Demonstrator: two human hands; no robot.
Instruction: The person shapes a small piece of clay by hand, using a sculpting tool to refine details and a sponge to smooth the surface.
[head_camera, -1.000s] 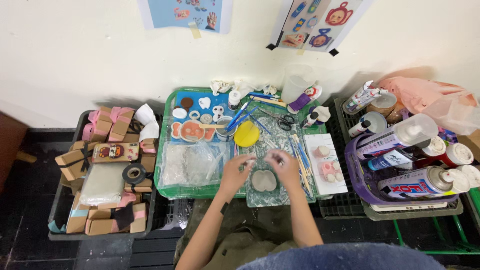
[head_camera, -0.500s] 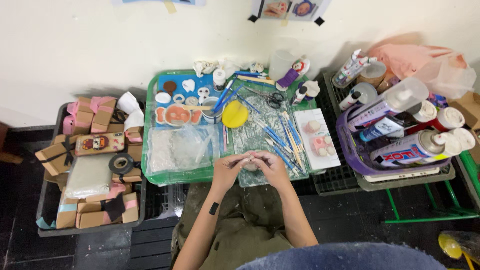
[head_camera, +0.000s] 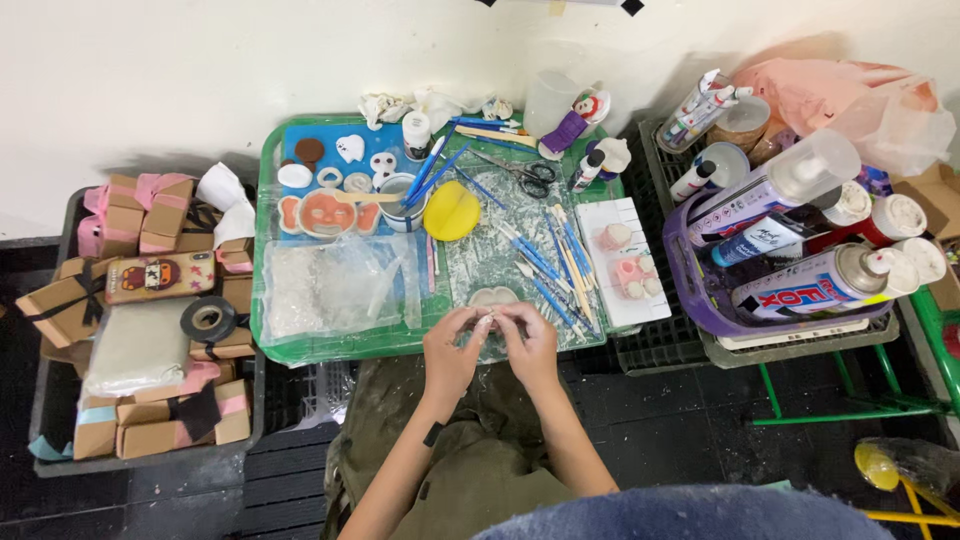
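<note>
Far left: a dark crate (head_camera: 50, 420) of small brown boxes with pink bands (head_camera: 125, 215), a patterned phone case (head_camera: 152, 277) and a roll of black tape (head_camera: 208, 320); none of it is being handled.

Green tray (head_camera: 262, 240), left half: an orange face-shaped piece (head_camera: 328, 212) and several small white and brown shapes (head_camera: 350, 148) lie finished-looking on a blue mat. A clear plastic sheet (head_camera: 330, 290) lies below them.

Tray, near edge: our left hand (head_camera: 450, 350) and right hand (head_camera: 528, 348) meet fingertip to fingertip, both pinched shut on a small pale lump of clay (head_camera: 487, 322), held just above the tray's near edge. We judge it is mid-shaping, with no clear form yet. Just beyond it a flat whitish clay piece (head_camera: 494, 297) rests on the tray.

Tray, right half: yellow sponge (head_camera: 451, 212), scissors (head_camera: 522, 172), blue modelling tools (head_camera: 545, 260), all untouched.

Further right: a white tray (head_camera: 618, 265) holds pink-and-white pieces (head_camera: 630, 270), apparently done. Far right: a purple basket (head_camera: 700, 290) of glue bottles (head_camera: 800, 280).
</note>
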